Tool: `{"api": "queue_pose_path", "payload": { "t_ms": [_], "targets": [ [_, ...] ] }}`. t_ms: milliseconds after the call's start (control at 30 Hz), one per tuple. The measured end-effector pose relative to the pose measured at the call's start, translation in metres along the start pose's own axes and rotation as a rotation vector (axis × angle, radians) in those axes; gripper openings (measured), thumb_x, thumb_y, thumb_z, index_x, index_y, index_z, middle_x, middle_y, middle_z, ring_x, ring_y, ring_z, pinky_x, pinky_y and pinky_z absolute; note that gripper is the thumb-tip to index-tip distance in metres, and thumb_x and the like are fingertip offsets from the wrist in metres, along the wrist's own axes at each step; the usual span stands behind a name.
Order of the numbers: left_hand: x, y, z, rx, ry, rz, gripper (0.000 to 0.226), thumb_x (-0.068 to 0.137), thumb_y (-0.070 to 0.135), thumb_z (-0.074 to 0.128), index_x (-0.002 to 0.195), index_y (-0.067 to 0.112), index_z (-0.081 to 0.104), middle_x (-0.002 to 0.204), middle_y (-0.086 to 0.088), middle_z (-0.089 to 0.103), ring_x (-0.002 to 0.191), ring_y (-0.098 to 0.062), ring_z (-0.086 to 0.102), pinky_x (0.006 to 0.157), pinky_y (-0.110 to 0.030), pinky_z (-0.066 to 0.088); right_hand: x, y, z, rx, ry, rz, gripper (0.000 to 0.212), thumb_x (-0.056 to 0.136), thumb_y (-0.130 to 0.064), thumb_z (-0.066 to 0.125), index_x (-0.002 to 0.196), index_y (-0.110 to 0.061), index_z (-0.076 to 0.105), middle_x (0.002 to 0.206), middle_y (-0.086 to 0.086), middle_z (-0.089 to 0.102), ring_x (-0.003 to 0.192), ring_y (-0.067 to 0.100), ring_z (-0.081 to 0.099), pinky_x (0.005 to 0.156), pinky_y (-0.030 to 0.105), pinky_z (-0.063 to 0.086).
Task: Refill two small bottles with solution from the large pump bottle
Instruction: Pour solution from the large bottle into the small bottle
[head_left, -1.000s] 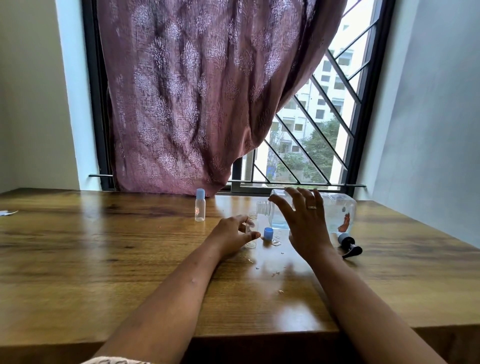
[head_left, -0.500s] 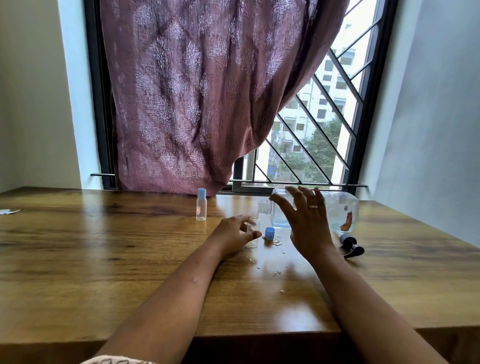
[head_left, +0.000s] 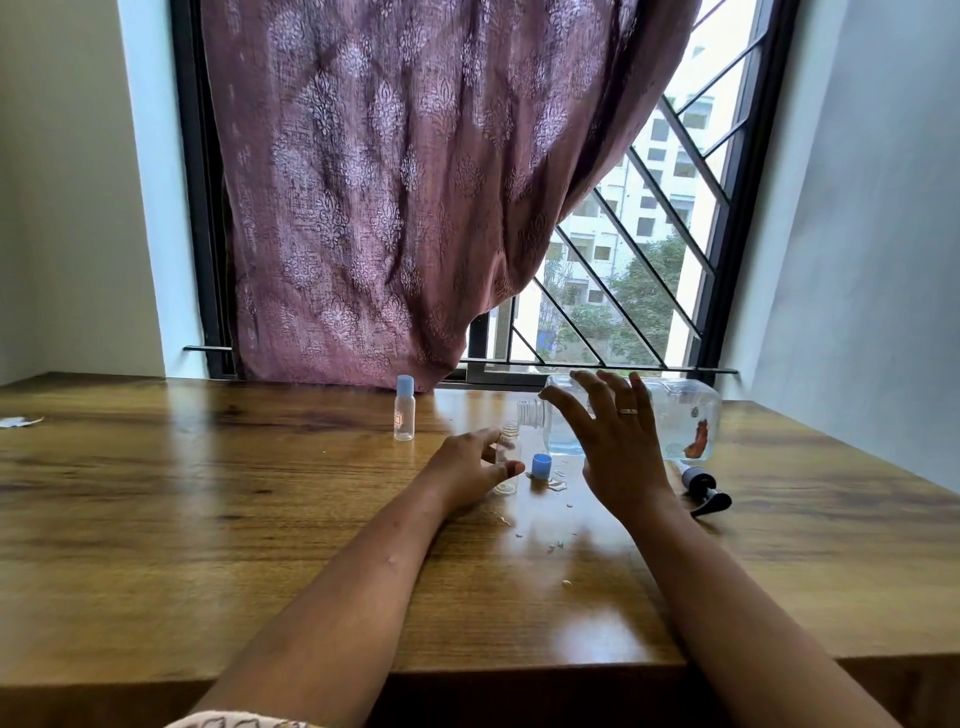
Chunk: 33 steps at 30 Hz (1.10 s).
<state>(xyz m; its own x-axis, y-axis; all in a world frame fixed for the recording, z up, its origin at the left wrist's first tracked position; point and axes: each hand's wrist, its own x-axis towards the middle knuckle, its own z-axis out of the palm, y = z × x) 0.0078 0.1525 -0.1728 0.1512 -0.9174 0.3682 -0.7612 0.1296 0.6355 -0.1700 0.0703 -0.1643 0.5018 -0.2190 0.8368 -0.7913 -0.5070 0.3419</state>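
The large pump bottle (head_left: 670, 421) lay on its side at the counter's (head_left: 208, 519) far right, long axis left to right, open neck pointing left at the uncapped small bottle (head_left: 508, 457). The right hand (head_left: 618, 447), grip spread wide and empty, hovered nearest it. The left hand (head_left: 467, 470) loosely cupped the upright small bottle, whether pinched I cannot tell. The pump bottle was clear, with little blue solution inside.

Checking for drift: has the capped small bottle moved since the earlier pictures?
No. The capped small bottle stands in the same spot below the curtain hem.

Mauve floral-patterned curtain (head_left: 395, 197), blue caps (head_left: 541, 464), wood-grain brown table (head_left: 156, 519).
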Motion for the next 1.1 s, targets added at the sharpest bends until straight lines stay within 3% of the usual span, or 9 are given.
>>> {"api": "queue_pose_path", "payload": {
  "t_ms": [200,367,900,1100],
  "targets": [
    [0.0,0.0004,0.0003,-0.006,0.002,0.0,0.04,0.086,0.036,0.064,0.122,0.018,0.058,0.121,-0.005,0.062,0.105,-0.013,0.057,0.086,-0.026,0.044,0.0004,0.0001,0.0012,-0.034,-0.017,-0.005,0.093,0.055,0.009,0.052,0.137,-0.031,0.035,0.134,0.007,0.032,0.126,0.033,0.032,0.114,0.05,0.014],
    [0.0008,-0.0006,0.001,-0.003,0.006,0.0,0.04,0.085,0.036,0.064,0.121,0.02,0.058,0.121,-0.006,0.062,0.105,-0.013,0.058,0.087,-0.028,0.046,0.0008,0.0,-0.0002,-0.038,-0.02,0.0,0.089,0.056,0.005,0.044,0.137,-0.032,0.034,0.134,0.007,0.033,0.126,0.033,0.034,0.113,0.051,0.015],
    [0.0026,-0.0014,0.0013,0.01,0.003,0.017,0.039,0.086,0.035,0.064,0.121,0.019,0.058,0.124,-0.004,0.061,0.099,-0.008,0.054,0.085,-0.025,0.043,0.0022,0.0,-0.0008,-0.041,-0.003,-0.019,0.094,0.054,0.01,0.053,0.137,-0.031,0.034,0.135,0.006,0.033,0.126,0.034,0.035,0.115,0.049,0.011],
    [0.0035,-0.0019,0.0023,0.015,0.005,0.001,0.041,0.086,0.037,0.064,0.122,0.019,0.057,0.123,-0.005,0.061,0.106,-0.013,0.057,0.086,-0.027,0.044,0.0021,-0.0004,-0.0011,-0.037,0.002,-0.016,0.096,0.054,0.011,0.056,0.137,-0.031,0.033,0.135,0.007,0.033,0.127,0.034,0.034,0.114,0.05,0.012]
  ]
}}
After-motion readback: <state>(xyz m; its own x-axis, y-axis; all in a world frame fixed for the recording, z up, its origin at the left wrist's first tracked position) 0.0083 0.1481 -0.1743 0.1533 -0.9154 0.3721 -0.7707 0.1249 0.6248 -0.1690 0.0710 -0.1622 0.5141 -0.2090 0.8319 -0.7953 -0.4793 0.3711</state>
